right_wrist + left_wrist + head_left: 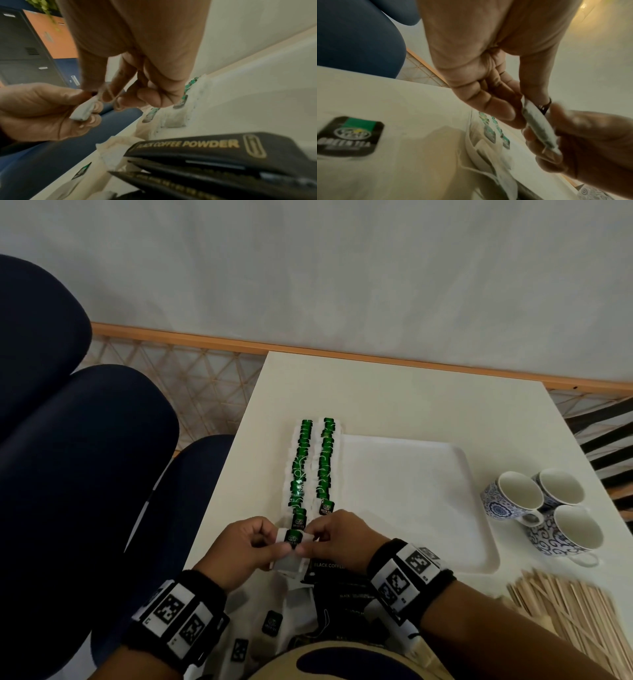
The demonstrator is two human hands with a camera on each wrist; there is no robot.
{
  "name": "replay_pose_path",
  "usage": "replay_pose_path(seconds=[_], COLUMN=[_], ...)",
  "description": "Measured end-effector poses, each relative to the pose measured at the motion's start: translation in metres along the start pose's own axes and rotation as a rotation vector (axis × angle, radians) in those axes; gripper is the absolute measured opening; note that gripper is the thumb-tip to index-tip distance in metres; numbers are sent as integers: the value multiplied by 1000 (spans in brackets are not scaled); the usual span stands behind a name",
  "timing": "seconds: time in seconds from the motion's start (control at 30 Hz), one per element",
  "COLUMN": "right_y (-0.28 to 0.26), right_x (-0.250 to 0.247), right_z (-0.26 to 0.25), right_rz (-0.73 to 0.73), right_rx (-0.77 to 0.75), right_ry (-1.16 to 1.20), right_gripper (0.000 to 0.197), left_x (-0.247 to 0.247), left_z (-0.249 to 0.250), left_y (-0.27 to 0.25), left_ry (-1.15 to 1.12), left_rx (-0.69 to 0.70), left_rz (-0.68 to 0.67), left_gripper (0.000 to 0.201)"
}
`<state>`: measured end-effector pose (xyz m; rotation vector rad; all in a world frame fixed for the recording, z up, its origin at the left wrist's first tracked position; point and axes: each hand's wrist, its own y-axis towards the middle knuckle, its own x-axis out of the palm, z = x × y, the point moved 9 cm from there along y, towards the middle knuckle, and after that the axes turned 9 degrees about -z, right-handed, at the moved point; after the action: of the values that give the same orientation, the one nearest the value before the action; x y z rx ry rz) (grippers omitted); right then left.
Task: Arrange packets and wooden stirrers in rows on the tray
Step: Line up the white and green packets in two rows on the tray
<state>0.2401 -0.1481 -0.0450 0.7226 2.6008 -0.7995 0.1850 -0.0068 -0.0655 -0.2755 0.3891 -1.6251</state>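
Note:
Both hands hold one white tea bag [294, 540] with a green and black tag just above the table's front. My left hand [275, 543] pinches its left side and my right hand [309, 542] pinches its right side. In the left wrist view the tea bag [537, 125] is seen edge-on between the left hand's thumb and fingers. In the right wrist view the right hand's fingertips [109, 94] pinch the top of the tea bag [84, 110]. Two rows of green tea bags [313, 463] run along the left side of the white tray [411, 491]. Wooden stirrers [568, 611] lie piled at the front right.
Black coffee powder packets [330, 568] and loose tea bags [272, 623] lie under my wrists near the table's front edge. Three blue-patterned cups [541, 505] stand right of the tray. Dark blue chairs [85, 474] stand left of the table.

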Motion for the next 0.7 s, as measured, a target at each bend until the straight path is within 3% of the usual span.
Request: replay_pose_path(seconds=[0.13,0.27,0.43,0.6,0.7], right_y=[-5,-10,-2,12,15], right_x=[-12,-32,-28,-29,-28], right_z=[16,41,51,59,63], right_rz=[92,167,67,138,180], right_rx=[72,148,211,274,298], right_ry=[-62,-104,-237,-282,-241], right_gripper=[23,22,28,35,28], left_x=[2,-8,6,9,3], left_z=[-7,-32,-37,-32,-32], left_y=[1,5,10,9,6], left_ry=[170,491,655,691,631], left_rx=[-56,-218,-244,-214,-192], left_rz=[38,66,6,-20,-18], left_gripper=[19,29,35,39,37])
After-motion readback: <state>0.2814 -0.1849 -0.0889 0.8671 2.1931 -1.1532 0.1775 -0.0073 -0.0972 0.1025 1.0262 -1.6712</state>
